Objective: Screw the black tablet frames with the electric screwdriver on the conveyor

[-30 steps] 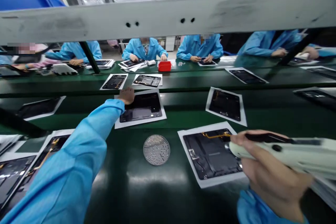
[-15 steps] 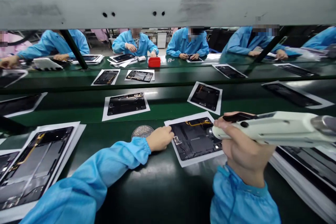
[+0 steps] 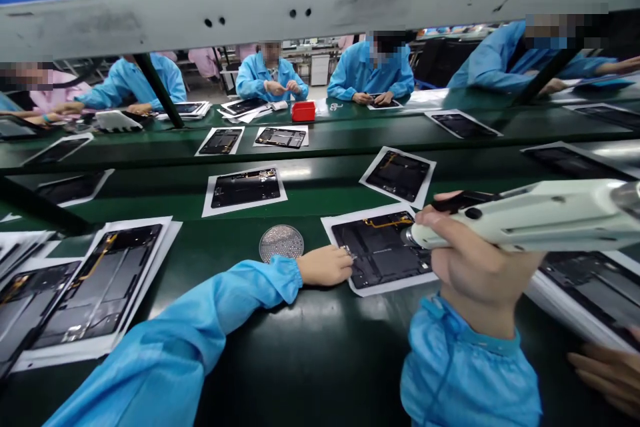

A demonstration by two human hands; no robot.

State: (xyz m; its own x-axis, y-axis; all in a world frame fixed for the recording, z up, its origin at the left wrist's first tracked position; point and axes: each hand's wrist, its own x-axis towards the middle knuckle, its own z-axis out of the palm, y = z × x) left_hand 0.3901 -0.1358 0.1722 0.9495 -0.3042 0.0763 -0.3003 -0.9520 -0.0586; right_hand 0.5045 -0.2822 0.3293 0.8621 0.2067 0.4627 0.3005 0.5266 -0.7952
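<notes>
My right hand (image 3: 473, 263) is wrapped round a pale green electric screwdriver (image 3: 545, 217). Its nose points left, over the right part of an open tablet housing (image 3: 385, 253); whether the tip touches is hidden. The black housing, with an orange flex cable along its top, lies on a white sheet (image 3: 367, 291). At the housing's left edge is my left hand (image 3: 327, 265), fingers bent and closed together by a small metal part. Anything pinched in them is too small to make out. Just left of that hand stands a round dish (image 3: 281, 243) of tiny shiny pieces.
Stacked housings on sheets lie left (image 3: 107, 280) and right (image 3: 595, 280). Another person's hand (image 3: 607, 370) reaches in at lower right. More housings (image 3: 245, 188) lie on the green line ahead. Co-workers in blue sit opposite, near a red box (image 3: 303, 111). A grey beam (image 3: 260, 10) crosses above.
My left hand has moved from the housing's upper left corner down along its left edge. The screwdriver stays over the housing's right side. Another person's hand has appeared at lower right. The view has tilted.
</notes>
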